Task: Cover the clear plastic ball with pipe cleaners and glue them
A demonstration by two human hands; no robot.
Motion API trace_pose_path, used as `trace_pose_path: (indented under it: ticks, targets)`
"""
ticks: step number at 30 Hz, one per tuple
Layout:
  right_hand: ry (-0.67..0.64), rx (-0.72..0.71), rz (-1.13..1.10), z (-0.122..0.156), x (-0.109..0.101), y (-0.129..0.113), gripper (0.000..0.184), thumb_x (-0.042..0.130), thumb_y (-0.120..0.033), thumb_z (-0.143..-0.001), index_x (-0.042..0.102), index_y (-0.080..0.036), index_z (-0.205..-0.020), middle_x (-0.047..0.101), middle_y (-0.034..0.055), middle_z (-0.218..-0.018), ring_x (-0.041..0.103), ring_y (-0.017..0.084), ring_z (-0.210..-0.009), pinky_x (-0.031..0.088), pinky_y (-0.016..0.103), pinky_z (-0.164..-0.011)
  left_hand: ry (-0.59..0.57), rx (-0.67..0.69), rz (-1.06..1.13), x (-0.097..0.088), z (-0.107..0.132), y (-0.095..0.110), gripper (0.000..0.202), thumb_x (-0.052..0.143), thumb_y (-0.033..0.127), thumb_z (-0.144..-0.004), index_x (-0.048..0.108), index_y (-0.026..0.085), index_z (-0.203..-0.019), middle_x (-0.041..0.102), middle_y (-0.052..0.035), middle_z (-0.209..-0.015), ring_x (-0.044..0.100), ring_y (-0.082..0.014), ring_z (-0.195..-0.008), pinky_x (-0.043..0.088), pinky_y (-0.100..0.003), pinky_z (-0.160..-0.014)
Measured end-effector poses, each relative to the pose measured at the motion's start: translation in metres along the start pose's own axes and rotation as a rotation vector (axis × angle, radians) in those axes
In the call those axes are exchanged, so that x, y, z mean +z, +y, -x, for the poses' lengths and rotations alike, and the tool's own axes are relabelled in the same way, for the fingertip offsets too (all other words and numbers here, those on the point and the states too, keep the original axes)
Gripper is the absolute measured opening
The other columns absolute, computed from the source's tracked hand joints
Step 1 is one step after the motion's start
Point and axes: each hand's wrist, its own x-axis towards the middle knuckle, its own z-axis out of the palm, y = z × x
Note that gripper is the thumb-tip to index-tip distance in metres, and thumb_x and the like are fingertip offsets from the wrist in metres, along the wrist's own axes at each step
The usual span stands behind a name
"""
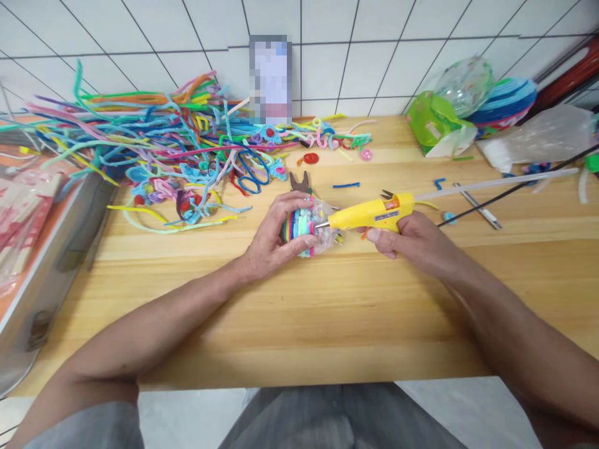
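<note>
My left hand (276,232) is wrapped round a clear plastic container (326,240) lying on its side, part of it covered in bands of coloured pipe cleaner (302,226). A yellow hot glue gun (369,213) is gripped in my right hand (416,240), its nozzle pointing left. The metal tip meets or nearly meets the pink band at the edge of the covered part. A long clear glue stick (496,182) sticks out of the gun's back. Just behind the container lie dark pliers (300,181), their handles hidden.
A heap of pipe cleaners (154,137) spreads over the back left, with blue-handled scissors (255,174) among it. A phone-like screen (271,78) leans on the tiled wall. A green packet (433,125) and plastic bag (543,134) stand back right. A black cord (505,192) crosses the right side.
</note>
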Motion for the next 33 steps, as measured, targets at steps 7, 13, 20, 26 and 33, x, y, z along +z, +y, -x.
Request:
trace_pose_path:
  ticks: [7, 13, 20, 26, 33]
  targets:
    - [-0.011, -0.018, -0.018, -0.0032, 0.0004, 0.0016, 0.066, 0.081, -0.078, -0.083, 0.054, -0.028, -0.050, 0.052, 0.0024, -0.048, 0.061, 0.022, -0.055, 0.044, 0.033, -0.047, 0.004, -0.002, -0.019, -0.0002, 0.0016, -0.0020, 0.054, 0.075, 0.048, -0.103, 0.058, 0.028, -0.150, 0.063, -0.0150, -0.148, 0.059, -0.0314, -0.146, 0.051, -0.054, -0.123]
    - [-0.051, -0.001, -0.025, -0.0039, -0.0008, 0.0034, 0.065, 0.080, -0.076, -0.085, 0.054, -0.028, -0.051, 0.054, 0.0019, -0.050, 0.059, 0.020, -0.054, 0.045, 0.033, -0.049, 0.009, 0.014, -0.003, 0.0005, 0.0011, -0.0005, 0.055, 0.077, 0.047, -0.102, 0.058, 0.028, -0.149, 0.063, -0.0153, -0.147, 0.060, -0.0305, -0.144, 0.052, -0.052, -0.121]
    - [-0.075, 0.028, -0.027, -0.0031, -0.0030, -0.0002, 0.064, 0.081, -0.073, -0.086, 0.053, -0.027, -0.052, 0.052, 0.0022, -0.050, 0.063, 0.023, -0.059, 0.046, 0.034, -0.053, -0.006, 0.010, -0.011, 0.0004, 0.0018, -0.0002, 0.056, 0.077, 0.048, -0.101, 0.057, 0.029, -0.149, 0.064, -0.0150, -0.147, 0.060, -0.0314, -0.144, 0.052, -0.054, -0.122]
    - [-0.109, 0.041, -0.108, -0.0010, -0.0039, -0.0035, 0.066, 0.078, -0.083, -0.082, 0.057, -0.026, -0.056, 0.049, -0.0015, -0.050, 0.046, 0.015, -0.050, 0.039, 0.033, -0.050, 0.002, 0.007, -0.003, 0.0013, 0.0022, -0.0002, 0.056, 0.077, 0.049, -0.101, 0.057, 0.029, -0.149, 0.063, -0.0148, -0.148, 0.059, -0.0313, -0.145, 0.052, -0.054, -0.122]
    - [-0.108, 0.028, -0.049, -0.0043, -0.0040, -0.0019, 0.063, 0.080, -0.078, -0.085, 0.057, -0.028, -0.056, 0.050, 0.0003, -0.049, 0.057, 0.020, -0.056, 0.046, 0.034, -0.054, 0.003, 0.023, -0.005, 0.0013, 0.0020, 0.0007, 0.056, 0.078, 0.048, -0.101, 0.057, 0.029, -0.150, 0.064, -0.0146, -0.147, 0.059, -0.0299, -0.145, 0.052, -0.052, -0.122]
